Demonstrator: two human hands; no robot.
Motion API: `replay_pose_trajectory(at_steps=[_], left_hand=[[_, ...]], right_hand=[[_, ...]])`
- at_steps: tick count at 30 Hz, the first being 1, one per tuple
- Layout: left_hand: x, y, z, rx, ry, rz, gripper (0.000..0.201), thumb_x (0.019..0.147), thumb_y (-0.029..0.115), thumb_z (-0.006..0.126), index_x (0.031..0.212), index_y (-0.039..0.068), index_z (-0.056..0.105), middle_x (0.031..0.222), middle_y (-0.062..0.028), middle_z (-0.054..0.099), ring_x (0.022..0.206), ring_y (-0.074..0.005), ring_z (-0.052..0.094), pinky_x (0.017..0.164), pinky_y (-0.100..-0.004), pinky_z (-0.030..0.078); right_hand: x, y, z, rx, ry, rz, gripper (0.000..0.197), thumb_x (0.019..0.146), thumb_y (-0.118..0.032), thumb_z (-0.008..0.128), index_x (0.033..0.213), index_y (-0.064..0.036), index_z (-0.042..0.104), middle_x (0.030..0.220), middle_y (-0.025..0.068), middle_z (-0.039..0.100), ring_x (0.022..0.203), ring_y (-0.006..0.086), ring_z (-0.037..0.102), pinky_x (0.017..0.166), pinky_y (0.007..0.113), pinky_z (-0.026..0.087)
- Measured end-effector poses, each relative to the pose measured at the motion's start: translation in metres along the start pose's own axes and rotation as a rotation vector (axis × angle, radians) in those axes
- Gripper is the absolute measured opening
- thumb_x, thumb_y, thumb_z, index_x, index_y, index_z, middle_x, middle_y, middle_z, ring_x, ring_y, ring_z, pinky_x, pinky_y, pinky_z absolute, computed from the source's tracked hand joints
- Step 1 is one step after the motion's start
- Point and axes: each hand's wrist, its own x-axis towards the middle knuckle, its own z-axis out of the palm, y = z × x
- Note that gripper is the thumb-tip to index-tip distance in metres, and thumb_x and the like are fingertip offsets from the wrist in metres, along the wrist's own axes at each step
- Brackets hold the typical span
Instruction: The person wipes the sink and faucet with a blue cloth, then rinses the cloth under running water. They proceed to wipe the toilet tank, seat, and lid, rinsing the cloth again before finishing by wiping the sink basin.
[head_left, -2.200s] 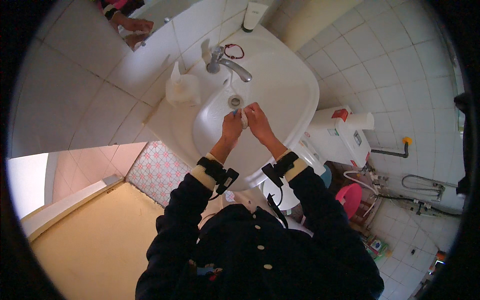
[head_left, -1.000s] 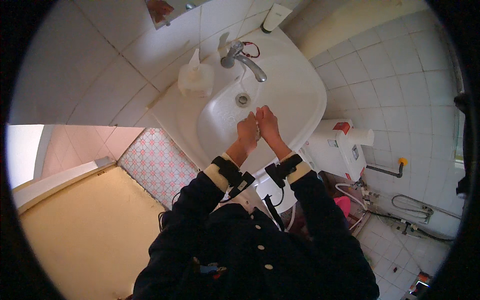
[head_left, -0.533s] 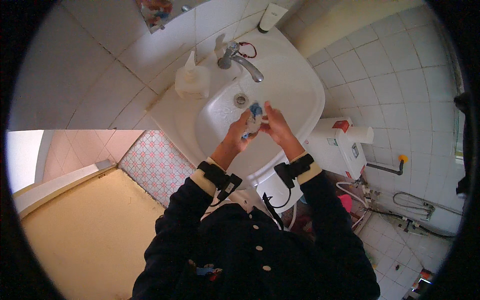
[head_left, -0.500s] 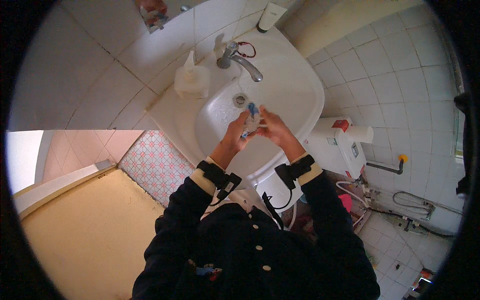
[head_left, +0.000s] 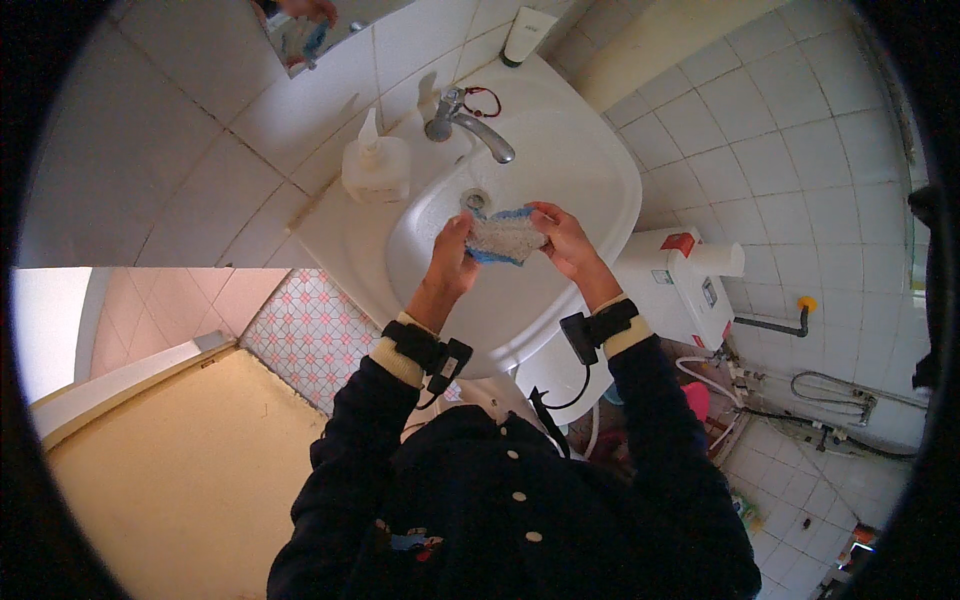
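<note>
Stretched out between my two hands is a grey-white scrubbing cloth with blue edges, held above the sink basin. My left hand is closed on its left end, thumb on top. At the other end, my right hand pinches the right edge. The metal drain lies just beyond the cloth, partly covered by it. A chrome faucet arches over the basin, and no water stream shows from it.
A white pump bottle stands on the sink's left ledge. Behind the faucet lies a red cord loop, with a white tube at the back corner. A white box-shaped appliance sits to the right. The door is at the lower left.
The scrubbing cloth was bunched up between my hands and is now spread out flat. My hands have moved apart, the right one further to the right.
</note>
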Motion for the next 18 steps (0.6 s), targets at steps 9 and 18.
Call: replay_pose_trajectory(at_steps=[9,18], left_hand=[[-0.012,0.021,0.020,0.079,0.246,-0.022,0.029,0.093,0.031,0.045,0.107,0.006,0.049,0.107,-0.0068,0.055,0.099,-0.0203,0.053,0.089,-0.0363,0.043],[0.017,-0.024,0.005,-0.063,0.053,-0.060,0.025,0.091,0.035,0.047,0.098,0.010,0.049,0.091,-0.0029,0.054,0.083,-0.0177,0.054,0.068,-0.0300,0.046]], right_hand=[[-0.006,0.002,0.005,0.125,-0.092,0.056,0.039,0.085,-0.023,0.059,0.115,-0.0009,0.048,0.102,0.0076,0.057,0.089,0.0160,0.056,0.075,0.028,0.047],[-0.033,0.025,0.079,-0.680,0.213,-0.595,0.034,0.087,-0.032,0.053,0.095,0.0011,0.053,0.088,0.0166,0.058,0.077,0.0284,0.058,0.063,0.035,0.045]])
